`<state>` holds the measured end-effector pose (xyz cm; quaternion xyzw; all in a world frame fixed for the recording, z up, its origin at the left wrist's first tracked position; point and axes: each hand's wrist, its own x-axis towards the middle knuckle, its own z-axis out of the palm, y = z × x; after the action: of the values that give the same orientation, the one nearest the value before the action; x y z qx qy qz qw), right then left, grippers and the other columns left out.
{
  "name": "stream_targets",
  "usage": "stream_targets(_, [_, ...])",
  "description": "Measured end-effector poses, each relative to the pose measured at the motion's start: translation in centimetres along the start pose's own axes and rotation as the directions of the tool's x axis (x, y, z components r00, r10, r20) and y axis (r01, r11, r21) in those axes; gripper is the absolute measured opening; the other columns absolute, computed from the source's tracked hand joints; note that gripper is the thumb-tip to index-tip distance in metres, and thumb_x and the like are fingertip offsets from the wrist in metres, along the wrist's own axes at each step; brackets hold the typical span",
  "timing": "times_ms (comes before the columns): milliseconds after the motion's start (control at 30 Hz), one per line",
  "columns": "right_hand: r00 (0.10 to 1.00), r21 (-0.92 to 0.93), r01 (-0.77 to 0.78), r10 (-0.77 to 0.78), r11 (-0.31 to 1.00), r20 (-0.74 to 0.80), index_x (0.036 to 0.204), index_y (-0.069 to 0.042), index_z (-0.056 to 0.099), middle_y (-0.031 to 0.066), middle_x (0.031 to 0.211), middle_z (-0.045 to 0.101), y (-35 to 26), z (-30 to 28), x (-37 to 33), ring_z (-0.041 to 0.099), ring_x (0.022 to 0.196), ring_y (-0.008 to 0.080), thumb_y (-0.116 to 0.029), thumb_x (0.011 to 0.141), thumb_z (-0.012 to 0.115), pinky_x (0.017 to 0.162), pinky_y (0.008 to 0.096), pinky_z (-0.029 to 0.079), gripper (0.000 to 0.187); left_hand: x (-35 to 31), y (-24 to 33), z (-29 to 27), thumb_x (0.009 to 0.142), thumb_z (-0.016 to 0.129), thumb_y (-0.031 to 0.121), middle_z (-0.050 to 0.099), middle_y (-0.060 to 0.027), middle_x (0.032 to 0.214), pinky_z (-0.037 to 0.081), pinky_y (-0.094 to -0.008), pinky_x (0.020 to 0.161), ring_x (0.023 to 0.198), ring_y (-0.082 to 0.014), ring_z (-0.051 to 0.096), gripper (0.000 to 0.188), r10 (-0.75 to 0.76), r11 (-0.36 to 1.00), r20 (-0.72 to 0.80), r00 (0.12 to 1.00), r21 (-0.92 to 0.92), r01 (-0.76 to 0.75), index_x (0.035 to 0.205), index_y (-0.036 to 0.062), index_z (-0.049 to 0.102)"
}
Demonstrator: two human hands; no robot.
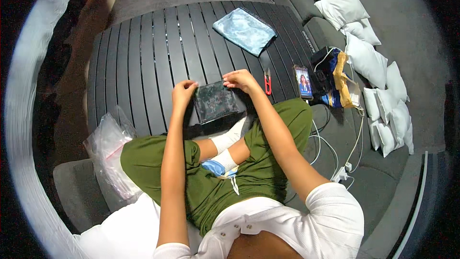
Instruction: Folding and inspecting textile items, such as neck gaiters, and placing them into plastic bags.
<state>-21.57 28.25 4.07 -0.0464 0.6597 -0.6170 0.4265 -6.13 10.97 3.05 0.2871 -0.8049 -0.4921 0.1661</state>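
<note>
A dark, mottled grey-green rectangle of fabric (215, 101), folded or pouch-like, lies at the near edge of the black slatted table (139, 67). My left hand (183, 94) is closed in a pinch on its upper left corner. At the upper right corner the fingertips of my right hand (240, 80) pinch the same fabric. Whether it has an opening along the top I cannot tell. To the right of my right hand lie small red-handled thread snips (268, 83), blades pointing away. Farther back rests a flat light-blue mottled fabric piece (245, 30) with a dark edge.
A lit phone (303, 82) leans at the table's right, next to a yellow and blue bag (339, 79). White cables (318, 141) trail to a power plug (340, 174). White pillows (342, 7) line the sofa. A clear plastic bag (111, 148) sits left of my knee.
</note>
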Motion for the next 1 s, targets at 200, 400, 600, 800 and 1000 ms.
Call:
stream_targets(200, [1.000,0.093,-0.001,0.001,0.996,0.001,0.088,0.011,0.058,0.0173,0.079,0.062,0.2,-0.2,0.3,0.064,0.069,0.0234,0.000,0.073,0.059,0.061,0.0275,0.054,0.019,0.5,-0.4,-0.2,0.081,0.059,0.017,0.061,-0.0105,0.075,0.050,-0.0227,0.053,0.063,-0.0155,0.062,0.029,-0.258,0.791,0.215,0.942,-0.514,0.334,0.094,-0.0085,0.058])
stream_targets(400, [1.000,0.158,0.020,-0.018,0.987,-0.019,0.087,0.012,0.058,0.0179,0.080,0.062,0.4,0.1,0.3,0.064,0.073,0.0250,-0.001,0.075,0.060,0.068,0.0282,0.054,0.018,0.8,-0.9,0.1,0.082,0.057,0.016,0.061,-0.0130,0.082,0.051,-0.0222,0.057,0.071,-0.0194,0.064,0.032,-0.258,0.732,0.223,0.940,-0.591,0.340,0.099,-0.0109,0.054])
stream_targets(600, [0.998,0.256,0.064,-0.056,0.965,-0.041,0.085,0.013,0.057,0.0190,0.082,0.061,0.6,0.1,0.3,0.063,0.076,0.0275,0.002,0.075,0.059,0.071,0.0289,0.054,0.015,0.8,-0.4,0.2,0.083,0.057,0.014,0.061,-0.0136,0.082,0.051,-0.0209,0.058,0.075,-0.0212,0.064,0.032,-0.268,0.730,0.218,0.938,-0.590,0.346,0.101,-0.0115,0.053])
stream_targets(800, [0.997,0.348,0.075,-0.062,0.935,-0.047,0.082,0.016,0.055,0.0213,0.081,0.059,0.5,0.4,0.2,0.063,0.075,0.0318,0.007,0.072,0.058,0.068,0.0314,0.055,0.014,1.0,-0.8,0.4,0.082,0.055,0.010,0.060,-0.0144,0.087,0.052,-0.0204,0.057,0.075,-0.0205,0.064,0.029,-0.270,0.697,0.193,0.943,-0.636,0.330,0.101,-0.0115,0.053])
stream_targets(1000, [0.997,0.320,0.072,-0.063,0.945,-0.038,0.084,0.016,0.055,0.0221,0.083,0.059,0.6,0.3,0.3,0.062,0.079,0.0327,0.007,0.073,0.056,0.071,0.0324,0.055,0.014,0.7,-0.5,0.4,0.081,0.056,0.005,0.061,-0.0135,0.087,0.052,-0.0196,0.058,0.074,-0.0198,0.064,0.021,-0.261,0.676,0.202,0.944,-0.659,0.328,0.096,-0.0092,0.056])
